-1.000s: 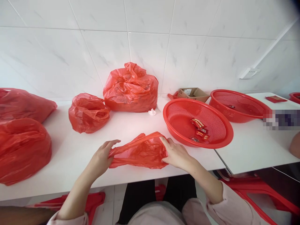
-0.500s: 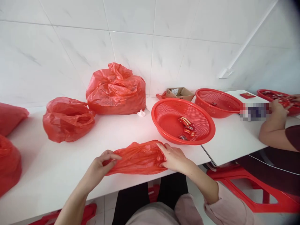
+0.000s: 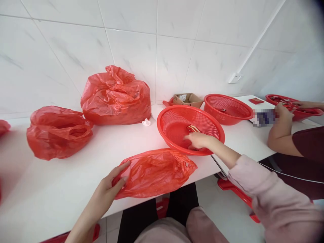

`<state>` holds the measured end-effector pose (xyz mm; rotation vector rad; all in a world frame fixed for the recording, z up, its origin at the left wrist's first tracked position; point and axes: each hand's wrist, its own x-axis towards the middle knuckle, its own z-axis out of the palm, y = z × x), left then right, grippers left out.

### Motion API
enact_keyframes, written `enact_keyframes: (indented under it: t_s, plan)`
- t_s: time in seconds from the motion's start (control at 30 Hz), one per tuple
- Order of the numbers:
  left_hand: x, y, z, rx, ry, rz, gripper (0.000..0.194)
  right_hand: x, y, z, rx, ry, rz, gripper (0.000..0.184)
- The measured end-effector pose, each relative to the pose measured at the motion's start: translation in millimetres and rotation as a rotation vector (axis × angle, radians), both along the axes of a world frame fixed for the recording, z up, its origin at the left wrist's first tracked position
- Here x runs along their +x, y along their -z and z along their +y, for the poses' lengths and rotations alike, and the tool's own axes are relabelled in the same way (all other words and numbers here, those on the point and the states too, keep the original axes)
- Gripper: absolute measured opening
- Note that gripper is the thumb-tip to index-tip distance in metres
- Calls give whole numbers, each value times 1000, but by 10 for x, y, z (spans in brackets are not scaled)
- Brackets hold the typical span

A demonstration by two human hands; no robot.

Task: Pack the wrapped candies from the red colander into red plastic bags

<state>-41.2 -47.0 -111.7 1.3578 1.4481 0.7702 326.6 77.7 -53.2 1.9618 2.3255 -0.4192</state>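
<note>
A red plastic bag (image 3: 152, 173) lies on its side at the table's front edge, its mouth loosely spread. My left hand (image 3: 111, 184) grips the bag's left end, thumb on the near side and fingers at the far side. Inside the nearer red plastic basket (image 3: 164, 130), my right hand (image 3: 198, 140) reaches down among small wrapped packets. Motion blurs its fingertips, so whether they hold anything is unclear. One striped packet (image 3: 193, 128) shows just beyond that hand; the others are mostly covered by it.
Two fuller red bags, a large one (image 3: 116, 98) and a smaller one (image 3: 59, 133), stand at the back left. Behind the basket are a cardboard box (image 3: 188, 99) and a second basket (image 3: 227, 109). At right, a co-worker's hands (image 3: 286, 113) work over another basket.
My right hand has let go of the bag's right end and moved right into the basket. My left hand stays at the bag, which has spread wider. The view has turned slightly right.
</note>
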Motion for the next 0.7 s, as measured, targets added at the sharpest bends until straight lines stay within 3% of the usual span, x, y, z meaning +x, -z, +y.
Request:
enact_keyframes:
  t_s: [0.13,0.27,0.4,0.53,0.6,0.7]
  plan:
    - [57,-15,-40,-66,6,-65,66,9,193,220,-170,-43,-41,30]
    - [67,-10,-48,-59,-14,-70,64,43,40,219,-53,-60,46,19]
    - [104,-9,-37,-8,-27,-100,64,-158,-210,-92,158,-93,308,15]
    - [161,-15,-35,11,-53,-124,67,-528,-285,-448,133,-299,696,11]
    - [177,-11,-42,12,-58,-125,67,-577,-269,-392,172,-325,629,14]
    - [179,9,-64,15,-54,-151,68,-357,-209,21,257,-140,292,23]
